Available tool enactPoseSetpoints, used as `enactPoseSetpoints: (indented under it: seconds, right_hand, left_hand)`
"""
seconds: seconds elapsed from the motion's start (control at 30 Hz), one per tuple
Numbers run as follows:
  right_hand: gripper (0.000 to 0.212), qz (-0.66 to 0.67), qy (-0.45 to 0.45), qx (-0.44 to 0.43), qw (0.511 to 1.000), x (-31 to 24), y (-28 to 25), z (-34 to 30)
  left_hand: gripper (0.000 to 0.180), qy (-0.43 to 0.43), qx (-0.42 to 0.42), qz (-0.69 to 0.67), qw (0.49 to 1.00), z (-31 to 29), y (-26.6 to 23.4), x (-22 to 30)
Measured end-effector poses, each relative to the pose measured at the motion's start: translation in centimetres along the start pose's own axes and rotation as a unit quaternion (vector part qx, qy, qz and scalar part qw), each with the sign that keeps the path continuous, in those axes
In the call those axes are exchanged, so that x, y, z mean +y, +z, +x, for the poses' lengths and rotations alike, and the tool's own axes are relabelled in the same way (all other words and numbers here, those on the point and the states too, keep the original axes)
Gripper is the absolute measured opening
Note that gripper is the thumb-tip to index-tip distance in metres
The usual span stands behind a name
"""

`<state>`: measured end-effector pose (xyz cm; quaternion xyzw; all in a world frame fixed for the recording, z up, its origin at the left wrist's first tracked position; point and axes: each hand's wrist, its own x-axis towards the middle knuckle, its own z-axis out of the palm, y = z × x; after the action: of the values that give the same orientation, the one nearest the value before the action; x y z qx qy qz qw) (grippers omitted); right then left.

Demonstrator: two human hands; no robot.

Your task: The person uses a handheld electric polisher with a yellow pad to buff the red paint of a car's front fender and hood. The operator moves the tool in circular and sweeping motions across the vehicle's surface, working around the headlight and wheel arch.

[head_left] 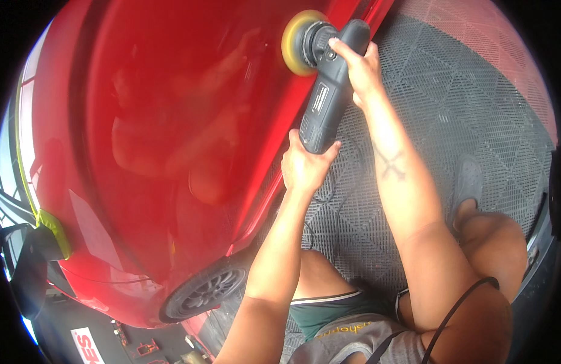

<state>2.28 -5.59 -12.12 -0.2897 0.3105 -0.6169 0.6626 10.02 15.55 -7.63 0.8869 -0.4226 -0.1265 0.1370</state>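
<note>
A dark grey car polisher is held in both hands beside a red car. Its round yellow foam pad faces the lower part of the car's glossy side panel; whether the pad presses on the paint I cannot tell. My left hand is closed around the rear end of the body, where the fingers wrap underneath. Nearer the pad, my right hand grips the head end from the right, its thumb lying on top. The fingers beneath the tool are partly hidden.
A dark cord trails over the grey grid-tile floor below the polisher. The car's wheel is at lower left, and its black mirror with yellow-green edging is at far left. My bent leg is at the right.
</note>
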Motion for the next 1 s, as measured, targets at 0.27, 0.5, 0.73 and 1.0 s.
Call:
enactPoseSetpoints:
  seconds: [0.27, 0.5, 0.73, 1.0]
  right_hand:
    - [0.076, 0.016, 0.075, -0.017, 0.997, 2.1, 2.6, -11.5]
    - [0.099, -0.133, 0.126, -0.049, 0.982, 7.9, 5.4, -28.3]
    - [0.106, -0.139, 0.150, -0.060, 0.977, 13.2, 5.4, -36.5]
    - [0.091, -0.153, 0.104, 0.009, 0.983, 9.3, 3.5, -24.5]
  left_hand:
    - [0.082, -0.030, 0.034, -0.042, 0.998, -5.7, -0.3, -9.0]
    - [0.091, -0.074, 0.045, -0.061, 0.994, -16.9, -3.3, -22.7]
    - [0.076, -0.088, 0.014, -0.071, 0.993, -21.6, -5.0, -28.8]
    - [0.083, -0.053, 0.008, -0.077, 0.996, -13.8, -1.0, -20.7]
